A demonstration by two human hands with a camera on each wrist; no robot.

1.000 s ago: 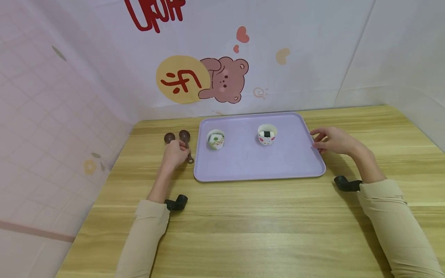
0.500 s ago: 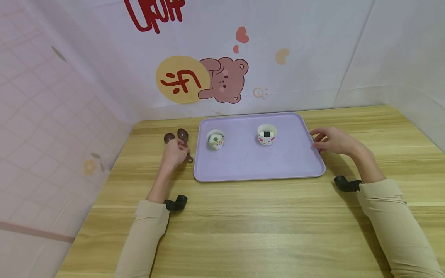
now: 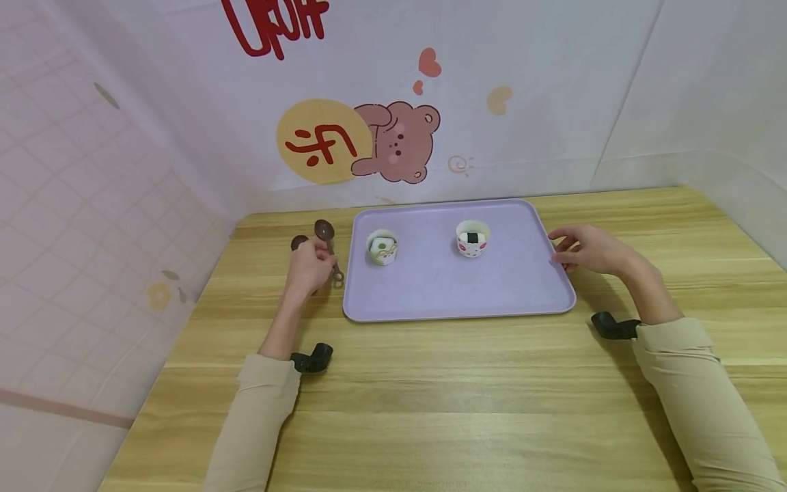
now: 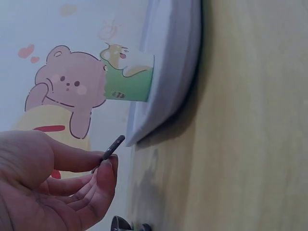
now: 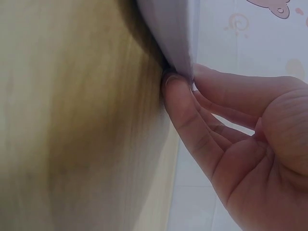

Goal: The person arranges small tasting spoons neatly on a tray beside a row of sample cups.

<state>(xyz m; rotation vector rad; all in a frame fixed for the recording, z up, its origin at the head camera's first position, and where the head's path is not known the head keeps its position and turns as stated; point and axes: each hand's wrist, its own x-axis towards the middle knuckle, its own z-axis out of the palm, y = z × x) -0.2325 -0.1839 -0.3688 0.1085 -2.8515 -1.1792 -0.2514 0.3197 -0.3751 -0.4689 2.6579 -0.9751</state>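
Note:
My left hand (image 3: 309,266) pinches the handle of a brown spoon (image 3: 324,229) between thumb and fingers. In the left wrist view that handle (image 4: 114,147) is off the wooden surface, its shadow falling below. A second brown spoon (image 3: 298,242) lies beside it, mostly hidden behind the hand. Over at the right, my right hand (image 3: 587,249) grips the right rim of a lilac tray (image 3: 424,294), thumb and fingers on either side of the edge. On the tray stand a small cup with green-dotted white contents (image 3: 383,247) and a cup holding a white piece with a black band (image 3: 472,239).
The wooden table (image 3: 443,403) reaches back to a white printed cloth (image 3: 541,137) with a bear picture. Another cloth wall (image 3: 92,205) rises along the left. Black camera mounts sit on both wrists, the left mount (image 3: 315,358) low above the table.
The brown spoon in my left hand has shifted slightly away from me and upward, its bowl moving apart from the other spoon. My right hand and the tray stay in place.

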